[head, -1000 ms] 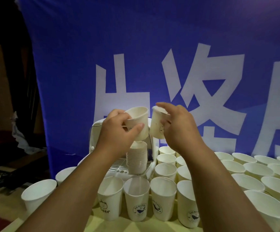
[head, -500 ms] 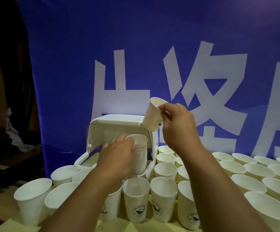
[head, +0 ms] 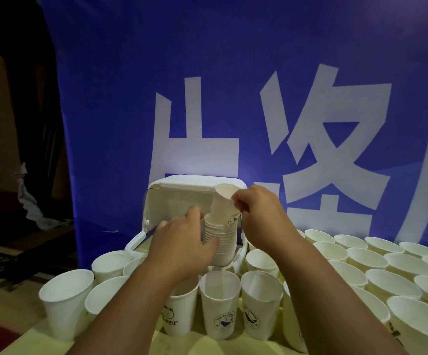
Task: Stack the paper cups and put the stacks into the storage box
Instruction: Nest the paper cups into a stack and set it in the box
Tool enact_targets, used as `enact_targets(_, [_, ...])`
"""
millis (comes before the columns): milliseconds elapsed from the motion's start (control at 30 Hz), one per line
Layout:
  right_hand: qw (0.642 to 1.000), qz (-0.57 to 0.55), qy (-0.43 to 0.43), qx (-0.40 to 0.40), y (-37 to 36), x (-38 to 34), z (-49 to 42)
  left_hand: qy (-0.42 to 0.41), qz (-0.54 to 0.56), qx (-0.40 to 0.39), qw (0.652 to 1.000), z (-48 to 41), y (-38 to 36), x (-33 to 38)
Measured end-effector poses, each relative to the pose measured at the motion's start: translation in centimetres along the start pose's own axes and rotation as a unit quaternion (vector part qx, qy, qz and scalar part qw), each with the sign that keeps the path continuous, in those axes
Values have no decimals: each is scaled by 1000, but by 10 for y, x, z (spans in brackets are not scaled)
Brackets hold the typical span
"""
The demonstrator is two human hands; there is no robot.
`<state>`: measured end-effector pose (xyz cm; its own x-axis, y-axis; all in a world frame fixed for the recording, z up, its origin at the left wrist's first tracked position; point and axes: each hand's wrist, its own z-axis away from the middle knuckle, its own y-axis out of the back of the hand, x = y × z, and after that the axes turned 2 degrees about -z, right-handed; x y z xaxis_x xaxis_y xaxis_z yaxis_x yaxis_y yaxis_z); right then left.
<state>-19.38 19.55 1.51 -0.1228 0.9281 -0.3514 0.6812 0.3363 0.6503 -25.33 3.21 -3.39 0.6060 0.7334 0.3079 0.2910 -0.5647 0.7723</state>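
Note:
A stack of white paper cups [head: 220, 237] stands upright at the front of the white storage box [head: 182, 193], whose lid is raised behind it. My left hand [head: 182, 242] grips the stack's side. With my right hand [head: 261, 213] I pinch the rim of a single paper cup [head: 223, 203], tilted, its bottom sunk into the top of the stack. Several loose white cups [head: 220, 301] stand on the table in front of the box and to both sides.
More open cups [head: 366, 257] crowd the table to the right, and a few cups [head: 66, 301] stand at the left near the table's corner. A blue banner with white characters [head: 233, 98] hangs right behind the box. Dark floor lies beyond the left edge.
My left hand set its cup onto the stack and took hold of the stack's side. My right hand came down and left, lowering its cup into the stack's top.

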Motion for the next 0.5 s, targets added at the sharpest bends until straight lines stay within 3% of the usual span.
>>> enact_targets(233, [990,80,36,-109,-25,-3,9,7,-5,14,1000,3,11,-3])
enact_targets(400, [987,74,37,-137,-30,3,12,31,-36,-11,999,4,33,-13])
enact_targets(500, [989,67,41,-124,-29,2,13,54,4,-9,998,11,48,-23])
